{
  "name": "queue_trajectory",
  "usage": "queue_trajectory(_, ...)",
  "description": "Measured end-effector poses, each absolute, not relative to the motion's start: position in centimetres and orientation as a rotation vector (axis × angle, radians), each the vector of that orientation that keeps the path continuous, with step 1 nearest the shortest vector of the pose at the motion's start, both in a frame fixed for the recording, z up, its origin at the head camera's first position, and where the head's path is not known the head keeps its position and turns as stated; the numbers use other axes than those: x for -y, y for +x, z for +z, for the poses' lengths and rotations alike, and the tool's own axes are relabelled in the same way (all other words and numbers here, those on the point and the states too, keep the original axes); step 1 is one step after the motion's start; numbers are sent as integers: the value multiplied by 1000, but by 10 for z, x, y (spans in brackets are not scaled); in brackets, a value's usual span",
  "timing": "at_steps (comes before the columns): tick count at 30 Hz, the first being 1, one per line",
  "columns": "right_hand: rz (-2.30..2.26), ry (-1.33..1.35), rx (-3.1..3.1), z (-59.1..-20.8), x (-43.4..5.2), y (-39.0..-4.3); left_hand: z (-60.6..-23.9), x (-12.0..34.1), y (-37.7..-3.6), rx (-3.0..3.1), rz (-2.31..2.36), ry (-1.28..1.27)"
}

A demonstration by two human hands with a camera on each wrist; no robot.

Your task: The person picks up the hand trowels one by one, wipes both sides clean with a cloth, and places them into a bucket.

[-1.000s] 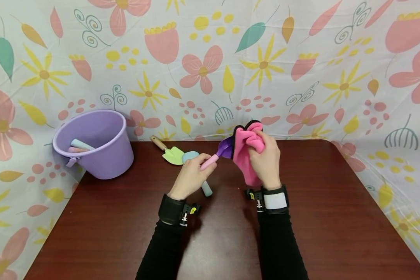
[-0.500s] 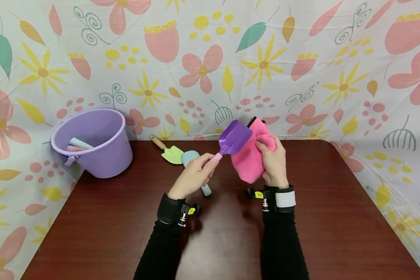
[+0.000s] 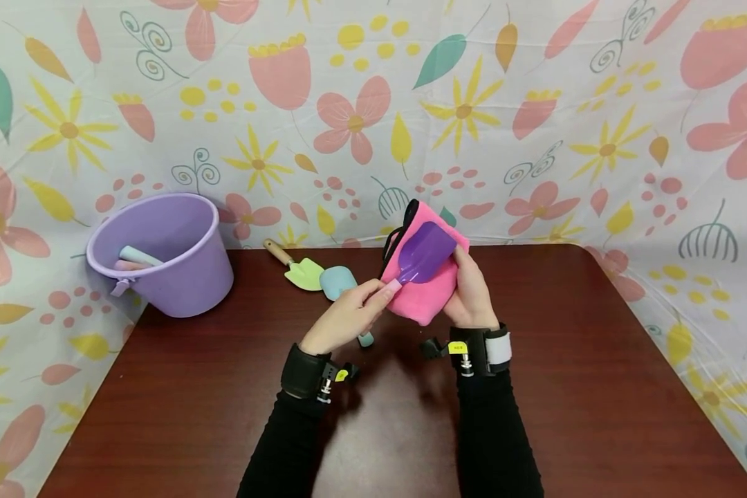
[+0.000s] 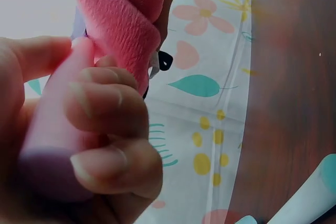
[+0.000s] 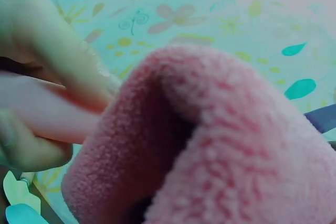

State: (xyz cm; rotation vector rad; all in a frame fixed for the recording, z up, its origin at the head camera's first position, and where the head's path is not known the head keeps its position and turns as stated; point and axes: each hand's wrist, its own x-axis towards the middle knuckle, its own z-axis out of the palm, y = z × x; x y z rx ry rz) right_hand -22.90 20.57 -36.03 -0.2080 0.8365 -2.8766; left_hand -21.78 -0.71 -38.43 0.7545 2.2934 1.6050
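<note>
My left hand (image 3: 345,315) grips the pink handle (image 4: 50,119) of a small shovel (image 3: 426,252) with a shiny purple scoop, held up over the table. Behind the scoop, a pink fleece cloth (image 3: 425,304) with black edging is spread, and the scoop's hollow side faces the head camera. My right hand (image 3: 473,294) holds this cloth from the right, its thumb by the scoop's right edge; its other fingers are hidden behind the cloth. In the right wrist view, folded fleece (image 5: 247,145) fills the foreground, with the handle and left fingers at its left.
A purple bucket (image 3: 199,290) stands at the back left, with light blue and pink handles (image 3: 138,256) inside. Near the back edge lies a green trowel (image 3: 305,274) with a wooden handle. A light blue tool (image 3: 336,281) lies beside it, partly behind my left hand.
My right hand has turned the cloth and brought it left, behind the scoop. Earlier the scoop was partly covered by the cloth, then uncovered; its hollow side now lies against the pink fleece backdrop.
</note>
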Motion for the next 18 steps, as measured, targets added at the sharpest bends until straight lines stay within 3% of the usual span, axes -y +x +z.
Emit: queue_trajectory(18,-3016,-306,-681,-352,-227,-227,-391,22,-227,-2392,1402,764)
